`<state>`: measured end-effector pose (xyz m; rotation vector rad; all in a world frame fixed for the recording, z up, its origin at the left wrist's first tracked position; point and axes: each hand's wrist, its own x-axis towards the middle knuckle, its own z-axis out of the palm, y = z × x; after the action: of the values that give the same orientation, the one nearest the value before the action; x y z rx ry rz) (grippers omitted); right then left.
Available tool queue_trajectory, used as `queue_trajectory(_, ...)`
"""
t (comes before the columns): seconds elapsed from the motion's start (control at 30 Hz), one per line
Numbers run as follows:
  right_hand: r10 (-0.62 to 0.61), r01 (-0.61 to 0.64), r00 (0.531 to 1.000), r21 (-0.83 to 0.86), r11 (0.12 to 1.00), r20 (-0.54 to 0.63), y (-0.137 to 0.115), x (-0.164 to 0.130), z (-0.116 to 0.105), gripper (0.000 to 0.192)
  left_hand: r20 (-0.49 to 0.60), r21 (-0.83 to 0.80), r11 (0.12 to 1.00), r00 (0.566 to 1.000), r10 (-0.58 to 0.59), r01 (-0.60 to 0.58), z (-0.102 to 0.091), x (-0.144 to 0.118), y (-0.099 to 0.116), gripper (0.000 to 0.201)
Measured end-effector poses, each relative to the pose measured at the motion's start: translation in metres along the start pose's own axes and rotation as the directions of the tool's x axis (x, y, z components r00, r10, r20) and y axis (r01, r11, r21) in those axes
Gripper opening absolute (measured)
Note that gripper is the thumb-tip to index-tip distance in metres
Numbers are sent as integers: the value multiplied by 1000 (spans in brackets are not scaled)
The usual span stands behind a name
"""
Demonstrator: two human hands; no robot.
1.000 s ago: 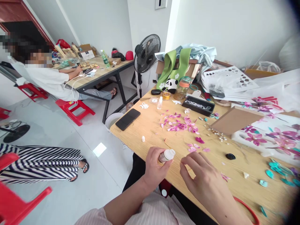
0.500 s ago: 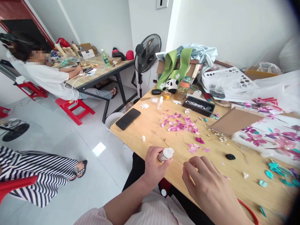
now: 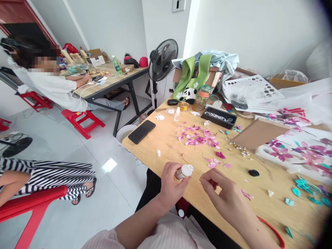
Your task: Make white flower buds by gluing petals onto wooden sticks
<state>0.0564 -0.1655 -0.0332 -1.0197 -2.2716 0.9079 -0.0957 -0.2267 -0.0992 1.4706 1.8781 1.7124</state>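
My left hand grips a small brown bottle with a white cap just above the near edge of the wooden table. My right hand hovers to the right of the bottle, thumb and forefinger pinched together a few centimetres from the cap. Whatever sits between those fingertips is too small to make out. Loose pink petals lie scattered beyond both hands, and a few more pink petals sit just past my right fingers.
On the table are a black phone, a small white cap, a black tray, a cardboard sheet, pearls, teal leaves and a white board with flowers. A fan stands behind. A person in striped trousers sits at left.
My right hand lifted slightly and its fingers curled into a pinch nearer the bottle. The person in striped trousers shifted, and a red chair came into view at lower left.
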Motion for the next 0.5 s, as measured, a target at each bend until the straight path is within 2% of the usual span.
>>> queue_trajectory(0.3,-48,49,998,-14,999,31,0,-5,-8,23,-16,-1,999,999,-37,37,-2,1,0,25)
queue_trajectory(0.5,-170,154,979,-146,977,-109,-2,-9,-13,16,4,-1,1000,1000,-29,29,0,1,0,25)
